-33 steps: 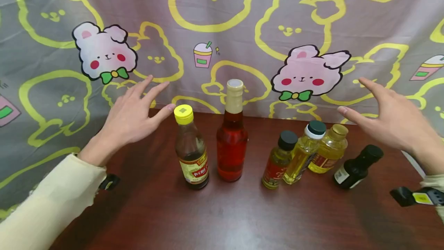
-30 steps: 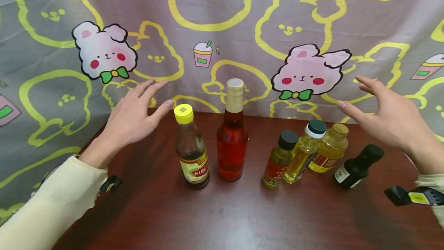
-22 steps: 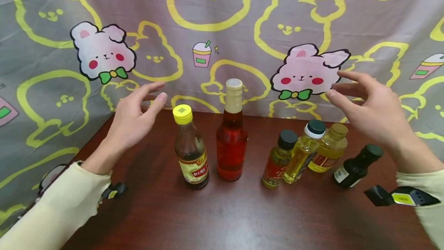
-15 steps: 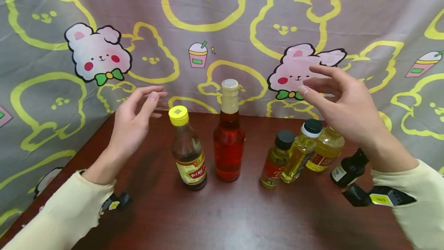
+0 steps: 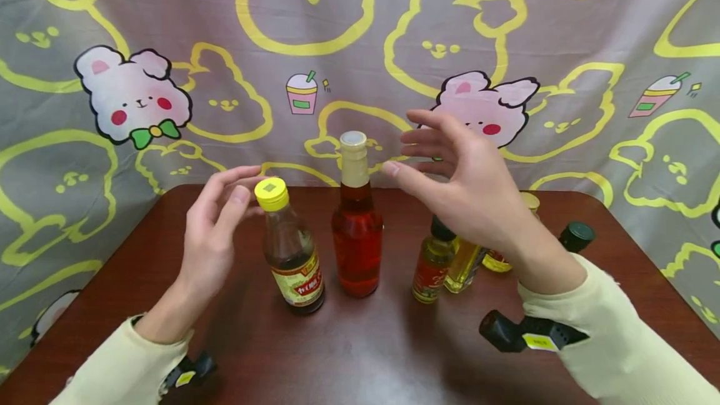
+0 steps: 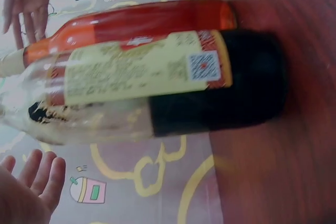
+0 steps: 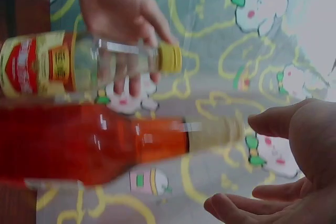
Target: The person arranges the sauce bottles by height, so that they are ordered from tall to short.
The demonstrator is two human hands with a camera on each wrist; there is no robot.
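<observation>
In the head view a dark sauce bottle (image 5: pixel 298 277) with a yellow cap stands upright on the table. My left hand (image 5: pixel 210 236) is at its left, the thumb and fingers parted near the cap with nothing between them. To the right rises a taller bottle of red liquid (image 5: pixel 357 242) with a cream-coloured neck. Right of that neck hovers my right hand (image 5: pixel 472 189), fingers loosely bent and the thumb pointing towards the neck. The right wrist view shows a gap between the thumb (image 7: pixel 273 121) and the fingers, with the red bottle's neck (image 7: pixel 215 133) just short of it.
Behind my right forearm are a red-labelled oil bottle (image 5: pixel 430 274), a clear bottle of yellow oil (image 5: pixel 464 267), a gold-capped oil bottle (image 5: pixel 497 261) and a dark bottle with a green-black cap (image 5: pixel 576 236). A patterned cloth (image 5: pixel 225 5) hangs behind the brown table (image 5: pixel 360 355).
My right hand has swept left from the far right, over the oil bottles, to the red bottle's neck. The left hand has dropped and come nearer the yellow cap. The view has turned slightly right.
</observation>
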